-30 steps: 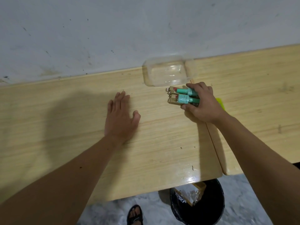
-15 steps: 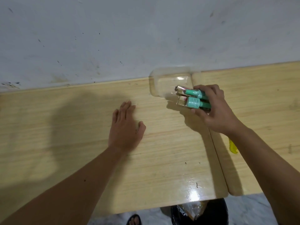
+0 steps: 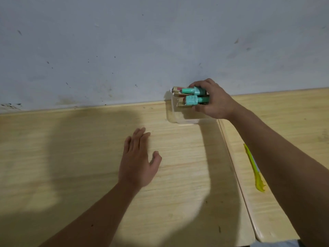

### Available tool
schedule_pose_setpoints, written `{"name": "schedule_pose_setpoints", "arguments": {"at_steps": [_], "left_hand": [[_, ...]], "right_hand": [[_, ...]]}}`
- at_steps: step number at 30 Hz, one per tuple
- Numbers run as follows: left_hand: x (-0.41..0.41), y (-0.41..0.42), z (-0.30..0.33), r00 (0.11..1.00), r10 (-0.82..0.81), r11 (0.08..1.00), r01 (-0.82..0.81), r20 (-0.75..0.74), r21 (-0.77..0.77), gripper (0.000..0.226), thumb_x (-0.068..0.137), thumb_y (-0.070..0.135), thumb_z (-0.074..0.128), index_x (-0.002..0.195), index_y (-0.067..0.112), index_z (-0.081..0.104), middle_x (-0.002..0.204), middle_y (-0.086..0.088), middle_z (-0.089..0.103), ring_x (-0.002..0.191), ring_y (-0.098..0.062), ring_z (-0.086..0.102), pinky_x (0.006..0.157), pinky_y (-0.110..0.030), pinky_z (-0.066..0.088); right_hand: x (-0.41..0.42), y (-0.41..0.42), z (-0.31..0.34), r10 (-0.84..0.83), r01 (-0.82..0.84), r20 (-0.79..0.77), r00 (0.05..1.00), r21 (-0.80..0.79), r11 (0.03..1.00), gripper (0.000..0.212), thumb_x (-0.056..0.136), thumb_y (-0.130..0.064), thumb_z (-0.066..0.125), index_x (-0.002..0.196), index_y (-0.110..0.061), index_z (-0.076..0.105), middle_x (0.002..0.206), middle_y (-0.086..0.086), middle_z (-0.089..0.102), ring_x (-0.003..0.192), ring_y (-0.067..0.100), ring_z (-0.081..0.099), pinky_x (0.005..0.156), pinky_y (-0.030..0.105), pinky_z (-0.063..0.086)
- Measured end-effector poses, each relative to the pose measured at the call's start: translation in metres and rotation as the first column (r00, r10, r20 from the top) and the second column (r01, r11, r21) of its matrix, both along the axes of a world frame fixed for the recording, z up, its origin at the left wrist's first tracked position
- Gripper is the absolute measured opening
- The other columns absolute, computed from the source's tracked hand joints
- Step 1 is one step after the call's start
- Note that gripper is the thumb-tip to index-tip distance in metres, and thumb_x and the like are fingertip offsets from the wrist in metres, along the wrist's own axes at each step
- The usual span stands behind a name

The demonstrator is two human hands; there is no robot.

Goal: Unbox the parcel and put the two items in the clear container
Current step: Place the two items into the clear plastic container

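My right hand (image 3: 214, 100) grips two small items (image 3: 190, 96) stacked one over the other, each with a teal body and a tan, boxy end that points left. It holds them just above the clear container (image 3: 175, 117), which stands on the wooden table against the wall. The container's right part is hidden behind my hand. My left hand (image 3: 138, 161) lies flat on the table (image 3: 80, 157), palm down, fingers apart, well left of and nearer than the container.
A yellow-handled cutter (image 3: 253, 168) lies on the right-hand table panel, beside my right forearm. A seam (image 3: 231, 166) runs between the two table panels. The grey wall (image 3: 124, 50) stands directly behind the container.
My right hand has carried the two items up and away from me, from beside the container's front edge to above it. The left hand has stayed flat on the table.
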State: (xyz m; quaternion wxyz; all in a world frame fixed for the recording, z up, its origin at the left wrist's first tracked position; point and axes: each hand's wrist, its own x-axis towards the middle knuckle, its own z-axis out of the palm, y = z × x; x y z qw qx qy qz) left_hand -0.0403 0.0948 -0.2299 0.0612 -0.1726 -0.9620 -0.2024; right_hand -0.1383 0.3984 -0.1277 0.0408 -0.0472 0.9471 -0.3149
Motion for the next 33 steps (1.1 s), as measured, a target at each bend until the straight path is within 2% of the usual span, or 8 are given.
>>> {"name": "schedule_pose_setpoints", "arguments": {"at_steps": [4, 6, 8, 14, 16, 19, 24, 33], "left_hand": [[0.0, 0.0, -0.001, 1.0, 0.0, 1.0, 0.0, 0.008, -0.004, 0.06, 0.091, 0.036, 0.056, 0.141, 0.004, 0.052, 0.157, -0.012, 0.045, 0.153, -0.029, 0.036, 0.124, -0.051, 0.028], [0.0, 0.0, -0.002, 1.0, -0.003, 1.0, 0.003, 0.007, -0.001, 0.06, 0.091, 0.036, 0.057, 0.141, 0.003, 0.052, 0.157, -0.013, 0.045, 0.153, -0.03, 0.037, 0.123, -0.053, 0.029], [-0.001, 0.0, -0.003, 1.0, -0.014, 1.0, 0.014, 0.002, -0.003, 0.06, 0.091, 0.035, 0.058, 0.14, 0.002, 0.052, 0.156, -0.015, 0.046, 0.152, -0.031, 0.038, 0.121, -0.055, 0.031], [0.001, 0.0, -0.002, 1.0, 0.001, 1.0, -0.001, 0.009, -0.019, 0.06, 0.091, 0.032, 0.063, 0.142, 0.002, 0.051, 0.157, -0.013, 0.045, 0.154, -0.029, 0.036, 0.123, -0.053, 0.029], [0.001, 0.0, -0.002, 1.0, 0.003, 1.0, -0.003, 0.01, -0.019, 0.06, 0.091, 0.033, 0.061, 0.142, 0.002, 0.051, 0.157, -0.012, 0.044, 0.154, -0.028, 0.036, 0.123, -0.053, 0.028], [0.001, 0.0, -0.002, 1.0, 0.005, 1.0, -0.004, 0.019, -0.025, 0.061, 0.091, 0.035, 0.059, 0.143, 0.003, 0.05, 0.159, -0.011, 0.043, 0.154, -0.028, 0.034, 0.124, -0.053, 0.027], [0.001, 0.0, -0.001, 1.0, 0.001, 1.0, -0.001, 0.005, -0.026, 0.06, 0.092, 0.035, 0.058, 0.142, 0.002, 0.05, 0.158, -0.012, 0.043, 0.154, -0.028, 0.035, 0.124, -0.052, 0.027], [0.0, 0.001, -0.001, 1.0, 0.001, 1.0, -0.001, -0.002, -0.022, 0.059, 0.09, 0.034, 0.058, 0.141, 0.003, 0.051, 0.157, -0.011, 0.044, 0.154, -0.028, 0.036, 0.122, -0.053, 0.029]], "right_hand": [[-0.002, 0.003, -0.007, 0.018, -0.02, 0.101, 0.995, 0.014, 1.0, 0.069, 0.075, -0.033, 0.091, 0.135, -0.023, 0.06, 0.129, 0.003, 0.056, 0.113, 0.019, 0.056, 0.1, 0.03, 0.045], [-0.002, 0.002, -0.012, 0.023, -0.026, 0.13, 0.991, 0.028, 0.999, 0.066, 0.076, -0.029, 0.091, 0.135, -0.022, 0.061, 0.13, 0.003, 0.057, 0.115, 0.021, 0.057, 0.102, 0.033, 0.047], [-0.004, 0.002, -0.014, 0.019, -0.024, 0.161, 0.987, 0.032, 0.999, 0.065, 0.078, -0.024, 0.089, 0.136, -0.022, 0.061, 0.132, 0.002, 0.057, 0.117, 0.02, 0.057, 0.099, 0.029, 0.045], [-0.007, 0.002, -0.013, 0.028, -0.032, 0.296, 0.955, 0.01, 0.999, 0.074, 0.08, -0.015, 0.087, 0.145, -0.021, 0.053, 0.132, -0.004, 0.049, 0.116, 0.016, 0.052, 0.096, 0.026, 0.042], [-0.007, 0.001, -0.015, 0.031, -0.042, 0.293, 0.956, 0.032, 0.999, 0.072, 0.08, -0.018, 0.086, 0.144, -0.022, 0.053, 0.137, 0.0, 0.05, 0.118, 0.017, 0.052, 0.097, 0.027, 0.043], [-0.007, 0.0, -0.017, 0.024, -0.046, 0.272, 0.962, 0.075, 0.996, 0.069, 0.082, -0.02, 0.083, 0.144, -0.022, 0.053, 0.146, 0.006, 0.049, 0.128, 0.024, 0.05, 0.108, 0.037, 0.046], [-0.004, -0.003, -0.02, 0.017, -0.058, 0.249, 0.968, 0.155, 0.986, 0.07, 0.085, -0.024, 0.078, 0.149, -0.023, 0.048, 0.15, 0.008, 0.047, 0.137, 0.032, 0.042, 0.116, 0.052, 0.04], [0.015, -0.006, -0.017, 0.003, -0.011, 0.079, 0.997, 0.104, 0.994, 0.064, 0.085, -0.022, 0.078, 0.144, -0.021, 0.053, 0.143, 0.008, 0.047, 0.132, 0.028, 0.048, 0.11, 0.04, 0.048]]}}
